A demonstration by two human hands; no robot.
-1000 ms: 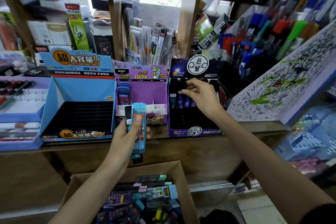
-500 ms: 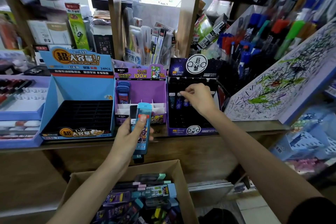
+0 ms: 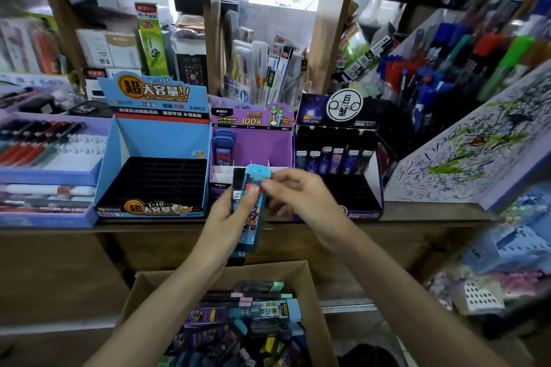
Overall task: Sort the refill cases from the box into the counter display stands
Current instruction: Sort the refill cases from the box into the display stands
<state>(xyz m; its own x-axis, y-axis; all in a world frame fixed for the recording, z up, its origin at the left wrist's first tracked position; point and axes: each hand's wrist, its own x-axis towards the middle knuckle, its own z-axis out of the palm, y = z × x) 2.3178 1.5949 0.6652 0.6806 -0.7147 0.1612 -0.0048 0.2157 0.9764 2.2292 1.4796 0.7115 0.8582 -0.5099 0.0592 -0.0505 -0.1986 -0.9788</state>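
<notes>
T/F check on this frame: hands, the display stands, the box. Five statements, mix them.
1. The left hand holds a blue refill case upright. True.
2. The blue stand is packed with cases. False: no cases show in its black slots.
3. The dark stand holds a row of cases. True.
4. The cardboard box is empty. False: many cases lie in it.
5. The right hand is inside the dark stand. False: its fingertips are at the blue refill case.

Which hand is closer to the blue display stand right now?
Left. The left hand, gripping the teal case, is just right of the blue display stand; the right hand is farther right, before the black stand.
</notes>
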